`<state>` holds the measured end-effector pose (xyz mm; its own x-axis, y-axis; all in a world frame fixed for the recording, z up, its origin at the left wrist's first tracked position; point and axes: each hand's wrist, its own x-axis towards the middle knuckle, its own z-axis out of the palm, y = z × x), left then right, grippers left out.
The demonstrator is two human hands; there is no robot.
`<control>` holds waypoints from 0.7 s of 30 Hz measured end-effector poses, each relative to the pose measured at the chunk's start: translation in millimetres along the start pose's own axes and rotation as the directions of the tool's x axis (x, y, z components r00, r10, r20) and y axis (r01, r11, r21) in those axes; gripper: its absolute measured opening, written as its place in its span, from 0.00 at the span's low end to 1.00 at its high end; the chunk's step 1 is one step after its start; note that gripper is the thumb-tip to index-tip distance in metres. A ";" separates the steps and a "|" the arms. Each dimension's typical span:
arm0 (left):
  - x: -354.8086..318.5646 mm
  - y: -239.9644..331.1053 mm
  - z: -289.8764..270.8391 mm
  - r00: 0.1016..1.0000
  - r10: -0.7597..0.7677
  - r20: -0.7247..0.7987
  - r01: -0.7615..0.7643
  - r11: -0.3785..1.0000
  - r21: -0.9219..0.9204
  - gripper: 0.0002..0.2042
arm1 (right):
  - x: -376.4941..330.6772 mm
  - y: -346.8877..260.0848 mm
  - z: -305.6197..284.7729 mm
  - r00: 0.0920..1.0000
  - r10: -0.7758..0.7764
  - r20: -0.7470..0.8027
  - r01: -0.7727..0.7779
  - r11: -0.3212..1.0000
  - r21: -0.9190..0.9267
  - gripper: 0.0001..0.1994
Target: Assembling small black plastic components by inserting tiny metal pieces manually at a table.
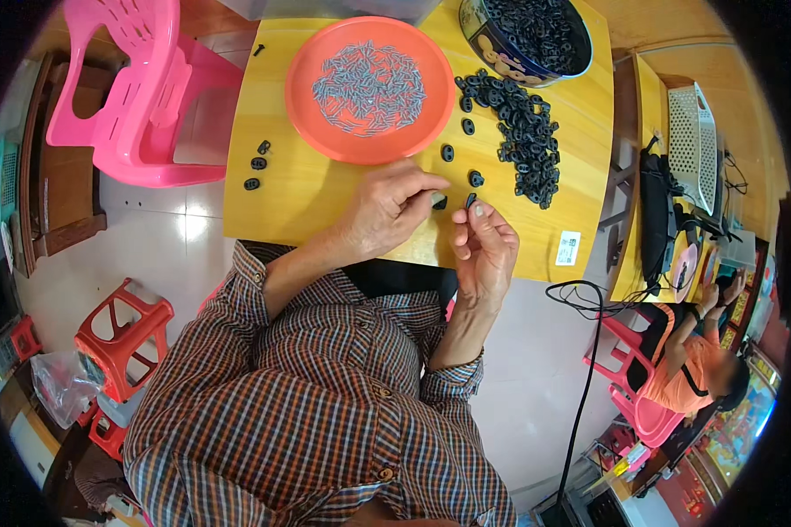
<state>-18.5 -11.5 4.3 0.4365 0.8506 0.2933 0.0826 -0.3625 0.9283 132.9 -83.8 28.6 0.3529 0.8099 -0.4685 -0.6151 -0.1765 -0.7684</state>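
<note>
My right hand (486, 250) pinches a small black plastic piece (471, 200) upright between thumb and fingertips, above the front part of the yellow table. Just left of it, my left hand (391, 206) is curled with thumb and index finger close together. A dark small part (440, 203) shows at the left thumb's tip; whether the hand grips it or it lies on the table cannot be made out. Single black oval two-holed pieces (448, 153) lie in a loose line beyond my hands. A pile of the same black pieces (529, 132) spreads to the right.
An orange-red round tray (297, 123) of small grey metal pins or screws (369, 88) stands at the back. Right of it is a round tin (476, 44) full of black pieces. Three black parts (258, 163) lie at the left edge. A white label (568, 249) lies front right.
</note>
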 end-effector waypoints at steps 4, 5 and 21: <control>4.8 6.7 -0.2 0.987 -0.131 0.095 0.146 0.973 -0.181 0.11 | -2.8 1.5 2.4 0.993 0.081 0.091 -0.088 0.994 0.072 0.07; 6.1 7.8 -1.0 0.980 -0.133 0.150 0.169 0.950 -0.261 0.10 | -3.4 2.0 2.9 0.988 0.095 0.125 -0.106 0.991 0.086 0.08; 1.5 1.8 -3.6 0.897 -0.365 0.250 0.437 0.820 -0.369 0.04 | -16.7 11.3 16.1 0.983 -0.164 0.082 0.183 0.874 -0.451 0.04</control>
<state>-21.0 -9.5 7.2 0.5854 0.7998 -0.1330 -0.0722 0.2148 0.9740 108.8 -90.3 34.8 0.3899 0.8709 -0.2992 -0.1547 -0.2584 -0.9536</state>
